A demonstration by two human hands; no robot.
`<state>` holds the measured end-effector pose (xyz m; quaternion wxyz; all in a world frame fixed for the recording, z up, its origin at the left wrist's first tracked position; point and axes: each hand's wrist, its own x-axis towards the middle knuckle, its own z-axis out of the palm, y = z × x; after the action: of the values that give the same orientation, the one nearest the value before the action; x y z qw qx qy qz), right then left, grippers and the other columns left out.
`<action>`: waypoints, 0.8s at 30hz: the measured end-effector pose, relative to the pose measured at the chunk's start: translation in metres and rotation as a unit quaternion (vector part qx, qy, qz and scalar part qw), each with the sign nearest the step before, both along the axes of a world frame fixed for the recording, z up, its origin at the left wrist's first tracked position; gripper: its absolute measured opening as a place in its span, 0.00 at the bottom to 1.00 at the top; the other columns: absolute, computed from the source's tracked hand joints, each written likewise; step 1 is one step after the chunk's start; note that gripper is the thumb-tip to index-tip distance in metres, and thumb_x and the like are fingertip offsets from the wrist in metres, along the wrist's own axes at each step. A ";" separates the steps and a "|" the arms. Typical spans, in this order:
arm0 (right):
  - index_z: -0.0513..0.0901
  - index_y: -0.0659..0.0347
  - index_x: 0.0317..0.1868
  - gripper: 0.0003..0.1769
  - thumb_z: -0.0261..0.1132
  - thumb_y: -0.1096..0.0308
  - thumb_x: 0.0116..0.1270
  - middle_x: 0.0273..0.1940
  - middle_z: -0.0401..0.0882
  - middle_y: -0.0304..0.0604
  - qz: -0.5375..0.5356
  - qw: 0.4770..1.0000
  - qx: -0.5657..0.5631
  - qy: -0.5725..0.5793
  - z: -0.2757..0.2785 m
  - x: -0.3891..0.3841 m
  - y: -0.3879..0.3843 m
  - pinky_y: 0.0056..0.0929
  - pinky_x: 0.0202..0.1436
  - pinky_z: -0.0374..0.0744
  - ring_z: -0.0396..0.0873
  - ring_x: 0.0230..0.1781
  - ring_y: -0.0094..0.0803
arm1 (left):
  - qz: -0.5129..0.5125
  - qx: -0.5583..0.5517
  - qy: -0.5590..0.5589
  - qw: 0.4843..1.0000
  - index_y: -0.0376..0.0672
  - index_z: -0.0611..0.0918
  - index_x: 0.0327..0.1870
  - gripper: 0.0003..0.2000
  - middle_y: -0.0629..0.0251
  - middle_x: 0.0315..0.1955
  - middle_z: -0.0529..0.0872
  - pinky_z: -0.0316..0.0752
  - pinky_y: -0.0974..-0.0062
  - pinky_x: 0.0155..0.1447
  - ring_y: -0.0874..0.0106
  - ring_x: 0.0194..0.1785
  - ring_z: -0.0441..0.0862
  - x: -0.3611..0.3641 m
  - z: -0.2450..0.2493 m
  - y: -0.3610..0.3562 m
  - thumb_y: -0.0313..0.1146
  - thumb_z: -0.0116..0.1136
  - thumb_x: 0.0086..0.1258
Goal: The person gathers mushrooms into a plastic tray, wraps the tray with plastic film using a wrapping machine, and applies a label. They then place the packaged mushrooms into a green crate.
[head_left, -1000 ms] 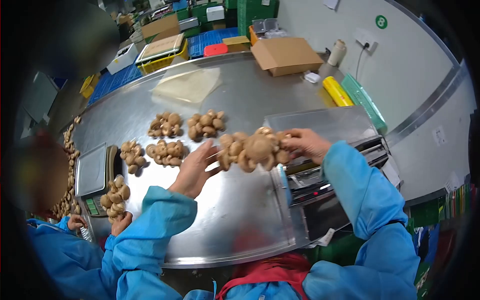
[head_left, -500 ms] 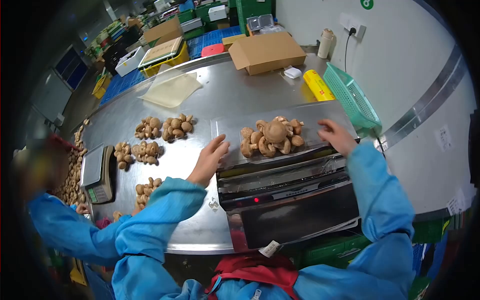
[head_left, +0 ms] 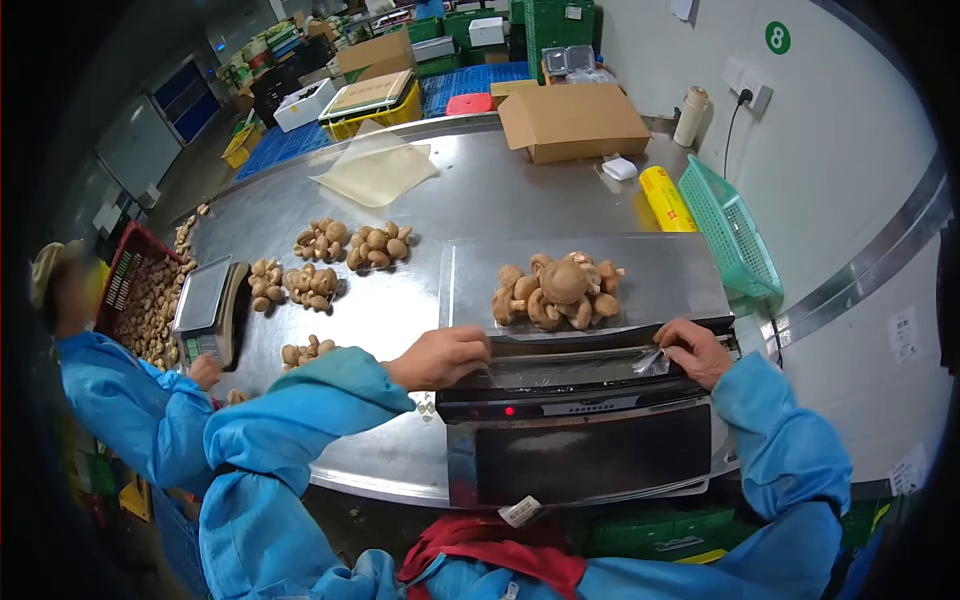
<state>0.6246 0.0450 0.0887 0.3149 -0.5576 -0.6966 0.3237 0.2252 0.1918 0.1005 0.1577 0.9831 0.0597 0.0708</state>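
1. The wrapping machine [head_left: 585,455] stands nearest, at the table's front edge, with a red light on its front.
2. On its near ledge, the left hand [head_left: 440,357] has its fingers curled down onto the left end of the clear film [head_left: 565,370]. The right hand [head_left: 693,350] pinches the film's crumpled right end between thumb and fingers.
3. Just behind the film, a mushroom heap [head_left: 557,290] sits mid-way along the machine's steel plate [head_left: 670,275].
4. To the left, on the steel table [head_left: 480,190], small mushroom piles [head_left: 340,260] lie near a scale [head_left: 203,305]. A co-worker's hand [head_left: 207,371] is at the scale's near end.
5. Farther back are a green basket [head_left: 730,235], a yellow roll [head_left: 667,198] and a cardboard box [head_left: 570,120].
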 end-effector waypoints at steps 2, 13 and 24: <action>0.73 0.67 0.37 0.02 0.58 0.77 0.64 0.48 0.76 0.50 -0.106 0.956 -0.166 0.215 0.011 -0.011 -0.005 0.25 0.42 0.79 0.79 0.41 0.28 | 0.186 -0.227 -0.136 0.946 0.40 0.78 0.33 0.03 0.63 0.40 0.80 0.77 0.74 0.41 0.67 0.41 0.80 -0.006 -0.009 -0.015 0.21 0.56 0.61; 0.70 0.60 0.43 0.06 0.54 0.73 0.66 0.36 0.80 0.52 -0.194 0.812 -0.036 0.549 0.079 -0.021 -0.037 0.37 0.41 0.85 0.83 0.39 0.40 | 0.228 -0.577 -0.354 0.700 0.39 0.68 0.39 0.02 0.40 0.48 0.79 0.80 0.62 0.52 0.59 0.50 0.82 -0.018 0.087 -0.072 0.25 0.42 0.74; 0.68 0.53 0.64 0.35 0.59 0.84 0.53 0.68 0.57 0.55 0.066 0.801 0.341 -0.487 0.063 0.024 0.145 0.37 0.69 0.65 0.61 0.68 0.47 | 0.070 0.263 -0.051 0.961 0.49 0.63 0.67 0.37 0.55 0.68 0.60 0.71 0.67 0.62 0.56 0.64 0.69 0.027 0.071 0.126 0.14 0.52 0.52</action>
<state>0.6491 0.1895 0.1518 0.0818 -0.4506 -0.8589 -0.2292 0.2519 0.3181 0.1712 -0.1094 0.9783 0.0990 0.1451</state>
